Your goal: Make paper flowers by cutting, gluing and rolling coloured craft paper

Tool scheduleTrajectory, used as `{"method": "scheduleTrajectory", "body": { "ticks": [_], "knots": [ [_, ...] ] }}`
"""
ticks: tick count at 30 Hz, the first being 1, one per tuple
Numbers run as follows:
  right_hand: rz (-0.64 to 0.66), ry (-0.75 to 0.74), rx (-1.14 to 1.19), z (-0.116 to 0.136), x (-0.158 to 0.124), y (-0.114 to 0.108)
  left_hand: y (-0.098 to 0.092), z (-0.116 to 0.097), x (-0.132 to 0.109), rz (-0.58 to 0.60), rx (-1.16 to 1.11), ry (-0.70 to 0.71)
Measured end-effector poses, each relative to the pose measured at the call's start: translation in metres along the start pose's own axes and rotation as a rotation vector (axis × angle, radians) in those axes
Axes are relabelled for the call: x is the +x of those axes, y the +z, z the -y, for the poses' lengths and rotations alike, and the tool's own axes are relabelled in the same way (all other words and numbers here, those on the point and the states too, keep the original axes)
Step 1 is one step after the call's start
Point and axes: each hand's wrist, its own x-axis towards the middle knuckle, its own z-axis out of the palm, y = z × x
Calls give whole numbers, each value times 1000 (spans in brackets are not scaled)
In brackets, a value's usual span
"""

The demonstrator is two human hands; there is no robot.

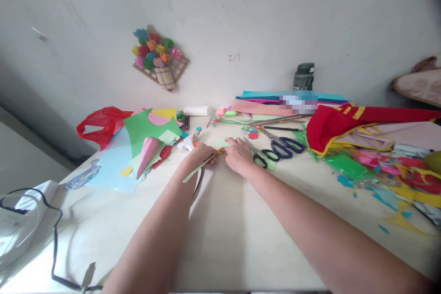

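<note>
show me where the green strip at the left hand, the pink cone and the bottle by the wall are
green strip (199, 169): head view, middle of its length
pink cone (146, 155): head view, middle of its side
bottle (303, 78): head view, on its body below the lid

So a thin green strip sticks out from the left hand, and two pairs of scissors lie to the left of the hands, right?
Not quite: the head view shows the blue-handled scissors and black-handled scissors to the right of the right hand. The thin green strip does stick out from the left hand.
</note>
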Motion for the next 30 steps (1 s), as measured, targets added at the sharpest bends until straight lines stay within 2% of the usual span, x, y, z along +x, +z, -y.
{"method": "scheduleTrajectory", "body": {
  "ticks": [4, 6, 13, 19, 22, 24, 28, 30],
  "knots": [
    [0, -3, 6, -1, 0, 0, -1, 1, 1, 23, -235, -100],
    [-9, 0, 17, -2, 1, 1, -2, 0, -2, 41, -276, -122],
    [-52, 73, 78, -6, 4, 5, -2, -10, -17, 32, -264, -129],
    [-97, 94, 169, -8, 6, 9, -7, -2, -8, 71, -218, -92],
    [-104, 135, 340, -12, 11, 13, -8, 5, -2, 127, -208, -54],
    [-126, 152, 537, -15, 14, 15, -8, 7, -1, 134, -215, -26],
    [-202, 224, 1050, -20, 17, 15, -3, 9, -7, 66, -261, 108],
    [-258, 297, 1226, -21, 17, 12, -1, 7, -12, 38, -334, 207]
  ]
}}
